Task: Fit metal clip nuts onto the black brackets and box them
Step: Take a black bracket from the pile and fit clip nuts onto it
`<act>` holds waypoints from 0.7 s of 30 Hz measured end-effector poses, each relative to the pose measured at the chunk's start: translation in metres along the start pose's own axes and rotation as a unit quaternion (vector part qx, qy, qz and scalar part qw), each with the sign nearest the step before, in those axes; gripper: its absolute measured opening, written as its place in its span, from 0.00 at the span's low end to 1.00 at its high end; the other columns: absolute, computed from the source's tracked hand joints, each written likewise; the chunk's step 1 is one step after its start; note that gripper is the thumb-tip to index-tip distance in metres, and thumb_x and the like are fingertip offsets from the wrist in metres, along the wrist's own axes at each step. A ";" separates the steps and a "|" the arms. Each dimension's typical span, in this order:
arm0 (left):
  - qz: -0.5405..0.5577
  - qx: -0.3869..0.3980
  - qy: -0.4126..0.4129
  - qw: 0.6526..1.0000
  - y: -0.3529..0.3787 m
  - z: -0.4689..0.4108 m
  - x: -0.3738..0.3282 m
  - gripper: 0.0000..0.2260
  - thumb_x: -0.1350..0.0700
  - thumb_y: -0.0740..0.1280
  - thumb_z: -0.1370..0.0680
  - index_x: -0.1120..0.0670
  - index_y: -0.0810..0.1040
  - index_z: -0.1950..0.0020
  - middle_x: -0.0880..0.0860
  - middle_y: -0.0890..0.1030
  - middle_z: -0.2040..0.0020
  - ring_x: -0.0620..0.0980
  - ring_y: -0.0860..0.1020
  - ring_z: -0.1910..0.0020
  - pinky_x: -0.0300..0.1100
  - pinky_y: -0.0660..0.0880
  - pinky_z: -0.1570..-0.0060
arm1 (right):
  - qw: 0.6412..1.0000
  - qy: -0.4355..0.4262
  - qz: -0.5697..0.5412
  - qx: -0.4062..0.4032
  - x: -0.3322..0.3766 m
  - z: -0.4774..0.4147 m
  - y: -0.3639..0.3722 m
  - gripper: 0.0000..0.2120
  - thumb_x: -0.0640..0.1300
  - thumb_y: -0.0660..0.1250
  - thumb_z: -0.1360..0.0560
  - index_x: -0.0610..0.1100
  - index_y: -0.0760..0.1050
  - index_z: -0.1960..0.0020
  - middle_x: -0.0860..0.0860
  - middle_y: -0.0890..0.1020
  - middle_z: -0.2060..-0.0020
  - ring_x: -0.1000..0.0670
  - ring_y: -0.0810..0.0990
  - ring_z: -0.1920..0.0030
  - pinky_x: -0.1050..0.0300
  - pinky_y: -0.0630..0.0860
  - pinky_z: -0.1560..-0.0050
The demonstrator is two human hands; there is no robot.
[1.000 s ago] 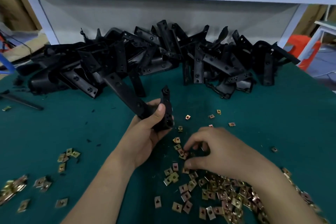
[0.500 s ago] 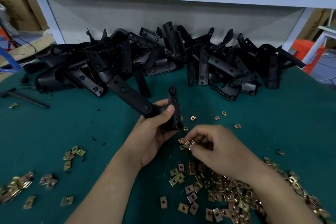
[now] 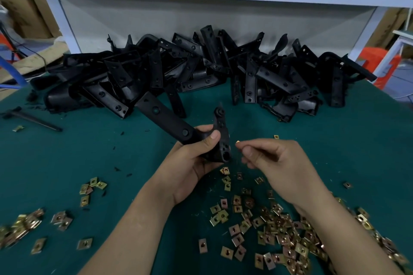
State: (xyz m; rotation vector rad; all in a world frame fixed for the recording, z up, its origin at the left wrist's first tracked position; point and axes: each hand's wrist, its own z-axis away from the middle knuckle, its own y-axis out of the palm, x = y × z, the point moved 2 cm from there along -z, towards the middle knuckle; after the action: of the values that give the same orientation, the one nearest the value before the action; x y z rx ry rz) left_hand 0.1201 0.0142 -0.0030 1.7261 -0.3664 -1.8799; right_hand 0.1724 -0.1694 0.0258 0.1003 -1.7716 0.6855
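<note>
Black bracket [image 3: 166, 118] gripped in left hand [image 3: 190, 169], fingers curled round bend, holed end turned to 3 o'clock so edge meets incoming nut [image 3: 237, 141]. Right hand [image 3: 283, 163] pinches nut between thumb and forefinger, just beside bracket, not yet on. Spare nuts [image 3: 279, 230] heaped on green mat [image 3: 89, 152] at 5 o'clock, few more at 8. Bracket pile [image 3: 201, 73] at 12. Gap between nut and bracket unobstructed

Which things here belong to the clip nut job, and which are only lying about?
Job: black plastic bracket in the left hand; brass-coloured metal clip nut pinched by the right hand; loose clip nuts; heap of black brackets.
Lying about: thin black rod on green table; orange plastic stool.
</note>
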 end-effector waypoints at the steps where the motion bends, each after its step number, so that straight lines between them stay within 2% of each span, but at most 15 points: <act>1: -0.008 0.005 0.000 1.000 0.000 0.001 0.000 0.19 0.54 0.73 0.25 0.60 0.77 0.37 0.61 0.82 0.43 0.56 0.82 0.47 0.47 0.81 0.51 | 1.000 0.001 -0.016 -0.014 0.000 0.000 0.000 0.09 0.42 0.71 0.23 0.56 0.85 0.49 0.56 0.87 0.59 0.53 0.85 0.58 0.62 0.81 0.52; 4: -0.045 0.033 0.001 0.998 0.002 0.003 0.001 0.11 0.51 0.72 0.25 0.56 0.82 0.48 0.57 0.84 0.49 0.53 0.83 0.51 0.44 0.81 0.54 | 0.992 0.018 -0.119 -0.043 0.001 -0.001 0.001 0.11 0.38 0.70 0.23 0.52 0.83 0.45 0.49 0.87 0.59 0.51 0.86 0.59 0.64 0.80 0.55; 6: -0.061 0.048 -0.002 0.997 0.004 0.005 0.001 0.08 0.52 0.73 0.27 0.54 0.83 0.51 0.55 0.85 0.51 0.52 0.83 0.53 0.45 0.82 0.54 | 0.982 0.021 -0.181 -0.043 0.004 -0.001 0.001 0.11 0.35 0.69 0.23 0.47 0.83 0.46 0.46 0.87 0.58 0.51 0.86 0.58 0.64 0.80 0.55; 9: -0.070 0.061 -0.007 0.996 0.006 0.007 0.002 0.10 0.53 0.73 0.28 0.53 0.83 0.48 0.56 0.86 0.48 0.52 0.84 0.49 0.47 0.80 0.50 | 0.975 0.032 -0.218 -0.027 0.006 -0.001 0.003 0.11 0.33 0.68 0.23 0.45 0.84 0.48 0.47 0.87 0.57 0.52 0.85 0.58 0.63 0.81 0.54; 13: -0.057 0.060 -0.010 0.996 0.007 0.008 0.001 0.06 0.53 0.74 0.30 0.48 0.85 0.54 0.55 0.85 0.48 0.53 0.83 0.49 0.48 0.79 0.48 | 0.964 0.071 -0.258 -0.007 0.007 -0.001 0.005 0.10 0.41 0.74 0.31 0.44 0.84 0.50 0.46 0.86 0.59 0.51 0.83 0.58 0.59 0.81 0.53; 16: -0.052 0.056 -0.010 0.997 0.008 0.008 0.000 0.09 0.53 0.74 0.31 0.49 0.85 0.51 0.55 0.85 0.49 0.52 0.83 0.51 0.47 0.80 0.50 | 0.954 0.081 -0.287 0.003 0.008 0.000 0.005 0.13 0.46 0.75 0.36 0.44 0.86 0.52 0.46 0.85 0.59 0.52 0.82 0.57 0.61 0.81 0.52; 18: -0.053 0.059 -0.007 0.997 0.008 0.008 0.000 0.10 0.54 0.74 0.30 0.50 0.85 0.49 0.54 0.85 0.49 0.52 0.83 0.51 0.47 0.80 0.50 | 0.953 0.082 -0.292 0.002 0.009 0.001 0.004 0.14 0.45 0.74 0.35 0.45 0.86 0.50 0.46 0.85 0.58 0.52 0.82 0.56 0.62 0.81 0.51; 21: -0.063 0.075 -0.007 0.995 0.009 0.009 0.000 0.08 0.53 0.77 0.31 0.47 0.86 0.52 0.54 0.86 0.48 0.51 0.84 0.51 0.48 0.80 0.49 | 0.948 0.086 -0.306 -0.006 0.008 0.000 0.004 0.18 0.42 0.73 0.33 0.43 0.83 0.42 0.45 0.85 0.58 0.52 0.83 0.57 0.62 0.81 0.52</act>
State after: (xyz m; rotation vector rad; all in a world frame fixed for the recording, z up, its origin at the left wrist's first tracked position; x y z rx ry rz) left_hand 0.1135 0.0055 0.0037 1.8749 -0.4213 -1.9997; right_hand 0.1678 -0.1638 0.0318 0.5426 -1.4612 0.2205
